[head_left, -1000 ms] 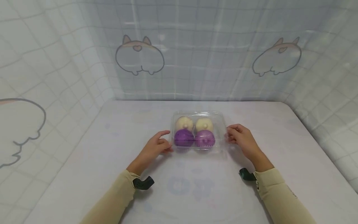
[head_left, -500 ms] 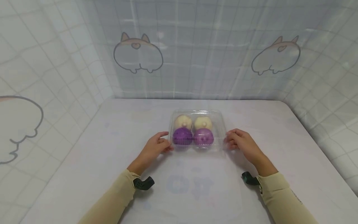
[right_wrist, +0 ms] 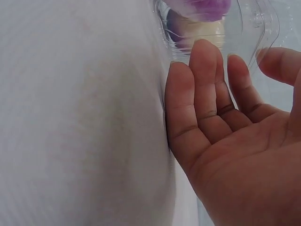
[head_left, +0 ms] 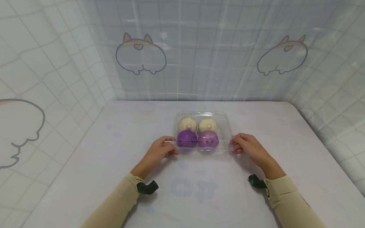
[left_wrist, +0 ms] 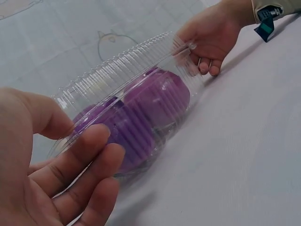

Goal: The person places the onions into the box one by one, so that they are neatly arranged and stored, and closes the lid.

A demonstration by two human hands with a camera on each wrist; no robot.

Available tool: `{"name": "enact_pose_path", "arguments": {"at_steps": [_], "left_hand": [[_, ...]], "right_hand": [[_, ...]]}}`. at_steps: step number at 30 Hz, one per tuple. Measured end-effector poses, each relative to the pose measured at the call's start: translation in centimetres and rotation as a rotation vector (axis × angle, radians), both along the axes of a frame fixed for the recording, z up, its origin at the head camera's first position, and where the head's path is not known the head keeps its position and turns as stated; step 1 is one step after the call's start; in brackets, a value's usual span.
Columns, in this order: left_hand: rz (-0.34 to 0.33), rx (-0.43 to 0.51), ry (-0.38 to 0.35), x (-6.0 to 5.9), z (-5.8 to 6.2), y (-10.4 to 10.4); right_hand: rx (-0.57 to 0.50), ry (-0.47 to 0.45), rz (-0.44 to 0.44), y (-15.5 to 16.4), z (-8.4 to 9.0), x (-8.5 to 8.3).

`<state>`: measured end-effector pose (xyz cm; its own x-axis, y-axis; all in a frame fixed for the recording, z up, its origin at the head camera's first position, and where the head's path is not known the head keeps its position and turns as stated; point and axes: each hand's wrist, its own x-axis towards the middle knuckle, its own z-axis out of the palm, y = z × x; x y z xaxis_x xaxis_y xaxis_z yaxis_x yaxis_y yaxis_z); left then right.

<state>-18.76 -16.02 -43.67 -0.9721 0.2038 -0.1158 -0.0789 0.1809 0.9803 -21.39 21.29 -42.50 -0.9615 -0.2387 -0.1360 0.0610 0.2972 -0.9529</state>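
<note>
A clear plastic clamshell box (head_left: 223,126) lies on the white-covered table in the head view, its lid down. Through it show two round cream pieces, each with a small knob, the left one (head_left: 187,123) and the right one (head_left: 207,124). In front of them sit a dark purple ball (head_left: 187,138) and a lighter purple ball (head_left: 208,139). My left hand (head_left: 158,151) pinches the box's rim at the near left corner between thumb and fingers. At the right corner, my right hand (head_left: 248,147) holds the rim by thumb and forefinger; its other fingers lie loosely bent.
Pale gridded curtains with dog drawings (head_left: 141,57) hang behind the table (head_left: 119,126) and along both sides. Faint printed lettering (head_left: 194,186) marks the cloth in front of the box. Each wrist wears a dark strap-on camera, such as the left one (head_left: 147,187).
The right hand has come down slightly toward me and closed its fingers onto the rim. My left fingers have drawn in on the left corner. The box has hardly moved.
</note>
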Motion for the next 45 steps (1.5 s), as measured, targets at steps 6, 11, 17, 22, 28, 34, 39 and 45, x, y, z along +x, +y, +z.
{"name": "enact_pose_path", "arguments": {"at_steps": [6, 11, 17, 22, 28, 34, 39, 45], "left_hand": [[0.025, 0.094, -0.03, -0.3, -0.2, 0.4], [0.06, 0.186, -0.081, -0.4, -0.5, 0.7], [0.097, 0.24, -0.091, -0.3, -0.6, 1.2], [0.124, 0.237, -0.088, -0.3, -0.4, 1.9], [0.132, 0.226, -0.099, 0.0, -0.3, 2.0], [0.142, 0.236, -0.099, 0.1, -0.2, 1.7], [0.147, 0.235, -0.106, 0.0, -0.3, 1.4], [0.144, 0.236, -0.102, -0.1, -0.3, 1.5]], "right_hand": [[-0.043, -0.001, -0.012, -0.1, 0.1, 0.0], [-0.054, -0.011, -0.015, -0.3, 0.1, 0.1], [-0.049, -0.022, -0.016, -0.4, 0.1, 0.0], [-0.026, -0.024, -0.02, -0.3, 0.2, 0.3], [-0.017, -0.041, -0.016, -0.4, 0.3, 0.9], [-0.024, -0.028, -0.005, -0.6, 0.4, 1.0], [-0.042, -0.029, -0.011, -0.7, 0.3, 1.0], [-0.048, -0.02, -0.013, -0.7, 0.5, 1.2]]}}
